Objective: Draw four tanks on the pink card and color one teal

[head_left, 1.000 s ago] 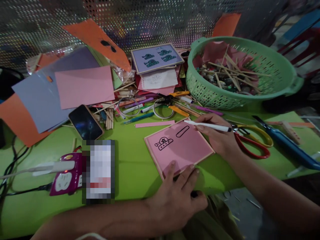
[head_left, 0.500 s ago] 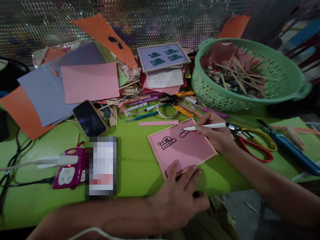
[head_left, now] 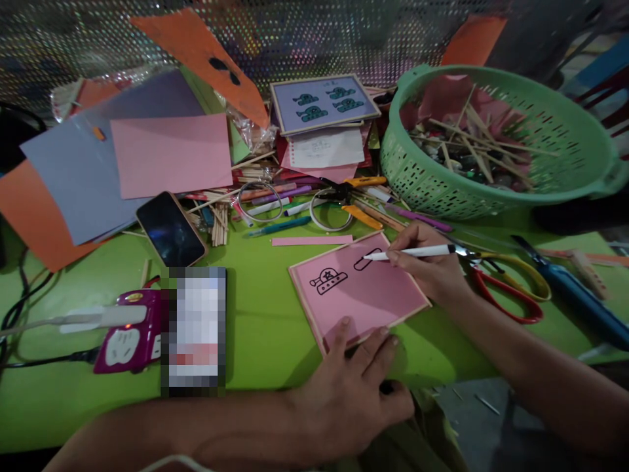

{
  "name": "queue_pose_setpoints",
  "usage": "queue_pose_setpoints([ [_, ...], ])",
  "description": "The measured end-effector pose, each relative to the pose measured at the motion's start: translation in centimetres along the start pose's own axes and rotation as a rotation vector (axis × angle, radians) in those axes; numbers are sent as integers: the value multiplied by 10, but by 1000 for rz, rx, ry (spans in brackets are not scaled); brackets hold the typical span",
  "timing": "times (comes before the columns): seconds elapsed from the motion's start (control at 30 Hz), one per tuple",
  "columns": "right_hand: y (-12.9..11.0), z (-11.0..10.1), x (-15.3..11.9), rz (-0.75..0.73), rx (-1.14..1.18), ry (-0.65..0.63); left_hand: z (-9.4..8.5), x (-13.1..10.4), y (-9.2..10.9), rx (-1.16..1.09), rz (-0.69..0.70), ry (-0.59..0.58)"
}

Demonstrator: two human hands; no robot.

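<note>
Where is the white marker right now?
In the head view, right of centre, the white marker is in the right hand, its tip at the elongated outline on the pink board.

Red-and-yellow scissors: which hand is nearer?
Right: the right hand holds a white marker just beside the scissors. The left hand is farther away, at the near edge of the pink board.

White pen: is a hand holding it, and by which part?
The right hand holds the white pen by its barrel, towards the writing tip.
</note>
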State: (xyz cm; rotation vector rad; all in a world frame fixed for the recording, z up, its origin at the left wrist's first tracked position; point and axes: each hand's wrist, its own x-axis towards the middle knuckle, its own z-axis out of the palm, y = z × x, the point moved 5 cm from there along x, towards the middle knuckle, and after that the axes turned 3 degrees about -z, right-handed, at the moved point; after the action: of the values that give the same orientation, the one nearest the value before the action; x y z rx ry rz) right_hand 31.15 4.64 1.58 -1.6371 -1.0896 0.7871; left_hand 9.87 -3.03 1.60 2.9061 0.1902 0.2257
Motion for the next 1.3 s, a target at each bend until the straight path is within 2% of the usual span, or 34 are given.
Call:
queue_pose_setpoints([
  [0.9, -2, 2, 1, -9, -1, -23, 4, -1, 1, 7, 5, -41],
  [1.3, -7, 5, 2, -31, -8, -21, 3, -2, 1, 11, 2, 3],
])
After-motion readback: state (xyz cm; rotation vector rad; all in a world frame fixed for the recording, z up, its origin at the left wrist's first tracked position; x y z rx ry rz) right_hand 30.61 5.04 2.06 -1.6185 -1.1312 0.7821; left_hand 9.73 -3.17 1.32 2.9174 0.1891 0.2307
